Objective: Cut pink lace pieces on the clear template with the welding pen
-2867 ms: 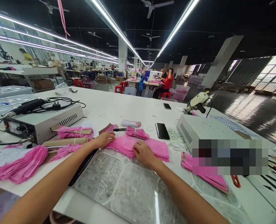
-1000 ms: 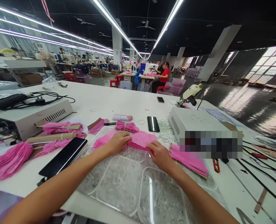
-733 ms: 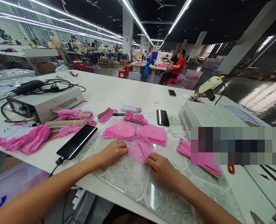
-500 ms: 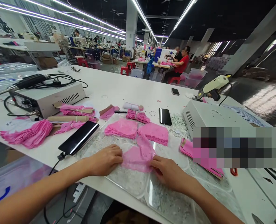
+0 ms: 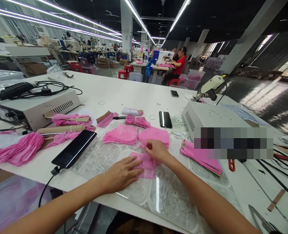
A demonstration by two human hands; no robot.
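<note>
My left hand [image 5: 123,172] lies flat, fingers spread, on a thin pink fabric piece [image 5: 147,173]. That piece rests on a clear plastic sheet [image 5: 134,191] over the white table. Just beyond it, my right hand [image 5: 157,151] has thumb and forefinger pinched on pink fabric at the near edge of the right stack of pink fabric pieces [image 5: 156,132]; whether this joins the piece under my left hand is hidden. The left stack of pink fabric pieces [image 5: 120,134] sits alongside. A tied pink bundle [image 5: 137,121] lies behind both stacks.
A phone with a cable [image 5: 74,149] lies left, near pink bundles [image 5: 17,148]. Grey metal boxes [image 5: 51,105] flank the workspace, the right one [image 5: 207,115] beside folded pink fabric [image 5: 202,157]. Another phone [image 5: 165,119] and white elastic loops [image 5: 179,126] lie behind.
My left hand has moved right and flattened onto the pink piece. My right hand has moved away from me, from that piece's right side to the right stack's near edge. The view has shifted right.
</note>
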